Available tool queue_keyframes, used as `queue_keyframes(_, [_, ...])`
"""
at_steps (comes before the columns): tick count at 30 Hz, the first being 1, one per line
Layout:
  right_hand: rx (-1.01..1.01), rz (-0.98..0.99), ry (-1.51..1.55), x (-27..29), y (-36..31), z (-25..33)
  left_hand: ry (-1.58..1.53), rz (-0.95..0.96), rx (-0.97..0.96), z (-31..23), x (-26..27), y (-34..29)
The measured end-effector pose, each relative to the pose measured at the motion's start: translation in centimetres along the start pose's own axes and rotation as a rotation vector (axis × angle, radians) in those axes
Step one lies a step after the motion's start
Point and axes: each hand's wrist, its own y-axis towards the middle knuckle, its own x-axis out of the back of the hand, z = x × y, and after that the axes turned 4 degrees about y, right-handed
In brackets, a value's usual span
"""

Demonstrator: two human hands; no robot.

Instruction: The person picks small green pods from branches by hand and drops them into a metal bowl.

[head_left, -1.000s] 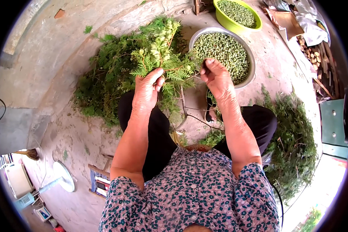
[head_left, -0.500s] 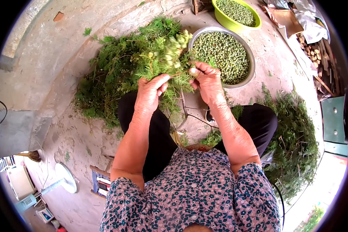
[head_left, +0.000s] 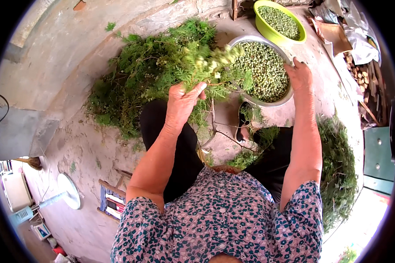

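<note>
My left hand (head_left: pixel 182 103) is closed around the stem of a leafy conifer branch (head_left: pixel 202 72), thumb pressed on the fingers. Pale green cones cluster at the branch's far end, blurred by motion, in front of the metal basin's left rim. My right hand (head_left: pixel 300 79) is beside the right rim of the metal basin (head_left: pixel 281 101), fingers curled in; anything between them is too small to make out. Small round green cones (head_left: pixel 261 72) fill that basin. A large heap of cut conifer branches (head_left: pixel 136 83) lies beyond and left of my left hand.
A yellow-green basin (head_left: pixel 261 26) of similar cones stands behind the metal one. More green branches (head_left: pixel 338 171) lie at my right. A bare forked stem (head_left: pixel 213 116) crosses between my knees. At left are a small stool (head_left: pixel 112 201) and a white fan (head_left: pixel 70 190); firewood (head_left: pixel 371 87) is far right.
My right hand has left the branch and moved right, to the far side of the metal basin. My left hand still grips the branch. The whole view has shifted slightly.
</note>
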Motion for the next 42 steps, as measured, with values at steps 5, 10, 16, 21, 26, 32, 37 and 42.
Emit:
queue_keyframes(5, [0.268, 0.041, 0.152, -3.0, -3.9, 2.2, 0.267, 0.053, -0.3, 2.9, 0.2, 0.5])
queue_keyframes(10, [0.254, 0.373, 0.117, -8.4, -13.8, 4.7, 0.34, 0.092, -0.364, 2.7, 0.3, 0.4])
queue_keyframes(16, [0.268, 0.501, -0.011, -11.7, -17.9, 2.3, 0.414, 0.067, -0.177, 0.4, -0.8, -0.2])
queue_keyframes(21, [0.665, 0.428, -0.184, -12.7, -17.1, 0.2, 0.416, 0.103, -0.148, 0.9, -0.3, 0.0])
queue_keyframes(26, [-0.046, 0.46, 0.081, -12.1, -17.5, 0.6, 0.475, 0.14, -0.176, 0.5, -0.1, -0.5])
queue_keyframes(32, [-0.056, 0.341, 0.769, -8.9, -16.1, -1.0, 0.261, 0.106, -0.127, 1.0, -0.1, -0.2])
queue_keyframes(37, [-0.211, 0.515, 0.668, -10.2, -19.2, 0.9, 0.203, 0.088, -0.125, 1.0, -0.3, -0.2])
queue_keyframes(42, [-0.159, 0.454, 0.628, -11.7, -19.8, 0.3, 0.294, 0.17, -0.171, 2.1, 0.0, -0.3])
